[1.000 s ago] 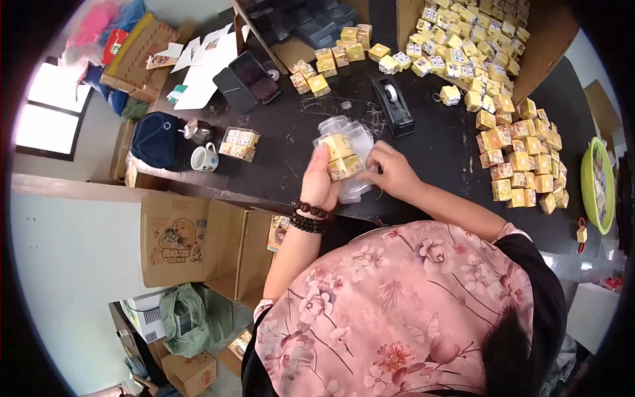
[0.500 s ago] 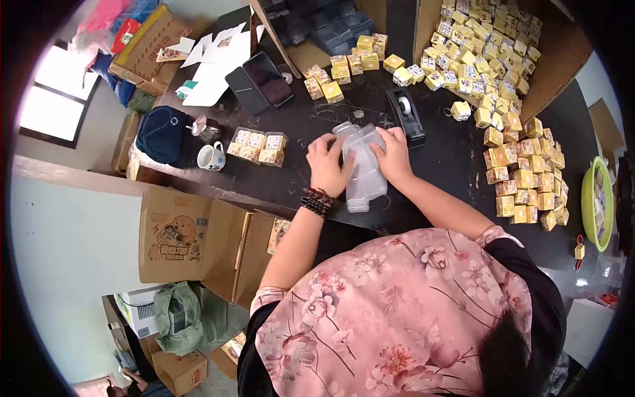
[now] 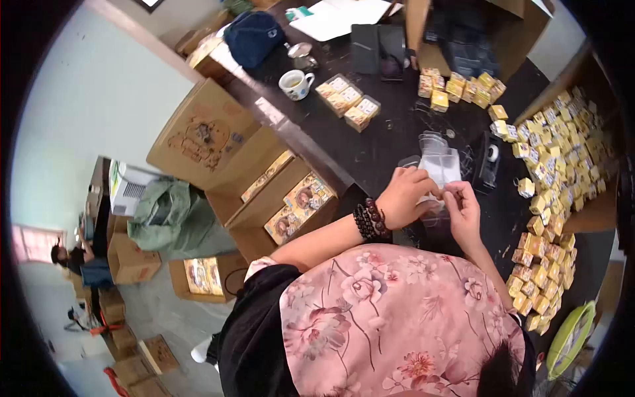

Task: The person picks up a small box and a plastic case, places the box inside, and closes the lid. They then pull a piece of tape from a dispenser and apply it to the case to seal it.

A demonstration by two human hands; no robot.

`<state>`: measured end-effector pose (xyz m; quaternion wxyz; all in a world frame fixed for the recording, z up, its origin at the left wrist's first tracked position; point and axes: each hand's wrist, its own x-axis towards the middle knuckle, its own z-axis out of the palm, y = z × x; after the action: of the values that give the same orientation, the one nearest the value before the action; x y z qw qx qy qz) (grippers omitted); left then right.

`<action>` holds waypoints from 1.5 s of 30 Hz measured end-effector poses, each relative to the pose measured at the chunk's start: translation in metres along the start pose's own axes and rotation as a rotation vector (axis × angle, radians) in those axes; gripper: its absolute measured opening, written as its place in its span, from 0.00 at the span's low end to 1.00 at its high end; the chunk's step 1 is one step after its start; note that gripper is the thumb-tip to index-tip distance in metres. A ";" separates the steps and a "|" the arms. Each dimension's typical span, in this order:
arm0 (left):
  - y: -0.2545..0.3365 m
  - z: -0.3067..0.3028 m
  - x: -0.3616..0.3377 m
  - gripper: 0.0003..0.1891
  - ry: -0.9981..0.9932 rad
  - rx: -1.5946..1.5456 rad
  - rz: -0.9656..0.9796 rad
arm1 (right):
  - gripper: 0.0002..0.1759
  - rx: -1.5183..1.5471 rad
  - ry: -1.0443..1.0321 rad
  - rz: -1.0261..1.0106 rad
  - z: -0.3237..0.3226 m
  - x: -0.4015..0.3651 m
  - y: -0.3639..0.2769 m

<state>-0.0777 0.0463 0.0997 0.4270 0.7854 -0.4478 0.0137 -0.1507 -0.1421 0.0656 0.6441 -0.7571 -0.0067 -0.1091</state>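
Observation:
A flat, clear plastic packaging piece [image 3: 444, 165] lies over the dark table in front of me, with creases across it. My left hand [image 3: 409, 197], wearing dark beads at the wrist, curls its fingers on the near left edge of this piece. On the near right edge, my right hand [image 3: 464, 210] pinches with thumb and forefinger. The fingertips of the two hands almost meet. More clear plastic [image 3: 433, 140] shows beyond and under the piece. A black tape dispenser [image 3: 488, 165] stands just to the right.
Small yellow boxes [image 3: 562, 145] spill from a carton at right, with more stacked nearer [image 3: 541, 271]. A clear pack of boxes [image 3: 347, 99] and a mug [image 3: 296, 85] stand at left. An open carton [image 3: 264, 192] adjoins the table edge. A green basket [image 3: 570, 339] is at lower right.
My view has swung left, bringing more of the open carton into sight. Both hands have shifted from the sides of the plastic to its near edge, fingers now closed on it.

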 end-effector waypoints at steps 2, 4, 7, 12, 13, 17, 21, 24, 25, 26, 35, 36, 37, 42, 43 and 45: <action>-0.003 0.001 -0.014 0.07 0.034 -0.049 -0.013 | 0.22 0.452 -0.303 0.372 -0.007 0.001 -0.035; 0.000 -0.003 -0.021 0.06 -0.058 -0.263 0.005 | 0.40 0.862 -0.567 0.787 -0.018 -0.002 -0.043; 0.015 -0.026 -0.022 0.08 -0.270 -0.414 -0.058 | 0.39 0.835 -0.844 0.804 -0.016 0.002 -0.032; 0.009 -0.020 -0.026 0.08 -0.347 -0.357 0.007 | 0.21 -0.045 -0.848 0.625 -0.017 0.012 -0.040; 0.008 -0.023 -0.029 0.08 -0.388 -0.373 -0.042 | 0.22 -0.130 -0.886 0.593 -0.017 0.013 -0.040; -0.003 -0.016 -0.051 0.09 -0.478 -0.804 -0.342 | 0.34 -0.216 -0.649 0.261 -0.033 0.029 -0.051; 0.000 -0.002 -0.072 0.19 -0.671 -1.233 -0.733 | 0.19 -0.725 0.077 -0.173 -0.078 0.099 0.002; -0.008 -0.006 -0.074 0.22 -0.662 -1.173 -0.622 | 0.16 -0.867 0.425 0.033 -0.133 0.116 0.035; -0.010 -0.007 -0.076 0.23 -0.630 -1.081 -0.562 | 0.15 -1.076 0.578 0.027 -0.153 0.109 0.048; -0.014 -0.010 -0.079 0.23 -0.618 -1.007 -0.636 | 0.16 -1.190 0.588 0.139 -0.174 0.099 0.045; -0.016 -0.031 -0.066 0.25 -0.254 -1.096 -0.652 | 0.29 -1.179 0.400 0.450 -0.229 0.034 0.084; -0.008 -0.033 -0.059 0.24 -0.189 -1.085 -0.636 | 0.27 -1.276 0.425 0.391 -0.227 0.035 0.090; -0.006 -0.033 -0.057 0.24 -0.167 -1.078 -0.637 | 0.22 -1.424 0.556 0.251 -0.209 0.040 0.076; -0.005 -0.035 -0.060 0.23 0.045 -1.046 -0.610 | 0.14 -0.759 0.282 -0.265 -0.109 0.119 -0.001; -0.006 -0.036 -0.064 0.23 0.064 -1.053 -0.604 | 0.15 -0.741 0.181 -0.342 -0.090 0.140 0.010; -0.006 -0.039 -0.069 0.23 0.078 -1.036 -0.596 | 0.24 -0.816 0.155 -0.165 -0.053 0.184 0.032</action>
<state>-0.1003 0.1216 0.0923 0.7558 0.5659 -0.1405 -0.2981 0.0250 -0.2229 0.0742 0.2790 -0.9366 0.0249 -0.2104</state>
